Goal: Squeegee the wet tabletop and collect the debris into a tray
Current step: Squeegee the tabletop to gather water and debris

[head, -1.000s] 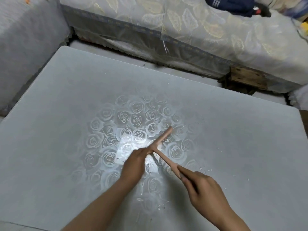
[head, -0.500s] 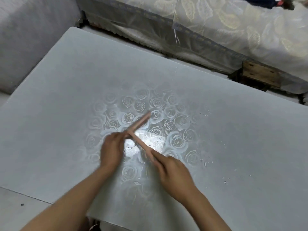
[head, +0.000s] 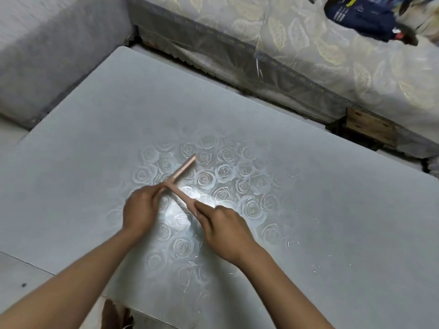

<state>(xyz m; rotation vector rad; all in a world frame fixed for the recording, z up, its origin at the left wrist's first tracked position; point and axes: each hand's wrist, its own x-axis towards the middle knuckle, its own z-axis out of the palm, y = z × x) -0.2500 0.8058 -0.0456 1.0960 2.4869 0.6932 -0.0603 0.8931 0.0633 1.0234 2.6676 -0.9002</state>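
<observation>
A thin pink T-shaped squeegee (head: 181,173) lies on the grey tabletop (head: 332,210), over its rose pattern and a bright wet patch. My left hand (head: 140,210) holds the near end of the blade bar. My right hand (head: 223,227) grips the handle, which runs from the bar down towards me. Small white bits of debris (head: 288,243) and water drops are scattered right of my hands. No tray is in view.
A grey sofa (head: 47,48) stands along the table's left side. A sofa with a leaf-patterned cover (head: 332,55) runs behind the table, dark blue clothing (head: 361,17) on it. A wooden block (head: 369,127) sits under its front edge. Floor shows at bottom left.
The squeegee and both hands have slid left across the rose pattern, away from the debris at right. The camera view has also shifted.
</observation>
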